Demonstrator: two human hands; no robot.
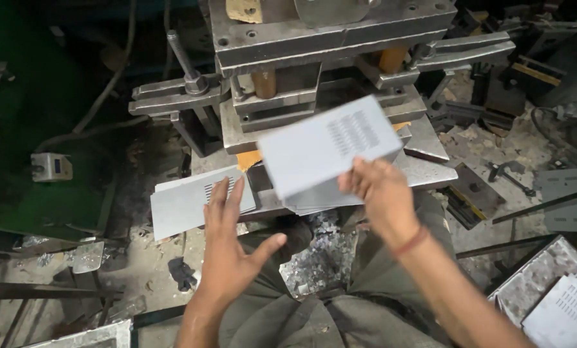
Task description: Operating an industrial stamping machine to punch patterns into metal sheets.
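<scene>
Below the press (327, 58), right hand (382, 196) pinches a slotted sheet (324, 148); left hand (227, 248), fingers spread, holds nothing.

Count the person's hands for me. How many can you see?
2. The left hand reaches open toward the stack of slotted sheets on the left. The right hand holds a grey slotted metal sheet before the press.

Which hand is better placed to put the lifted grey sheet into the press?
Probably the right hand: it already grips the slotted sheet just before the press. The left hand is open, over the sheet stack.
</scene>
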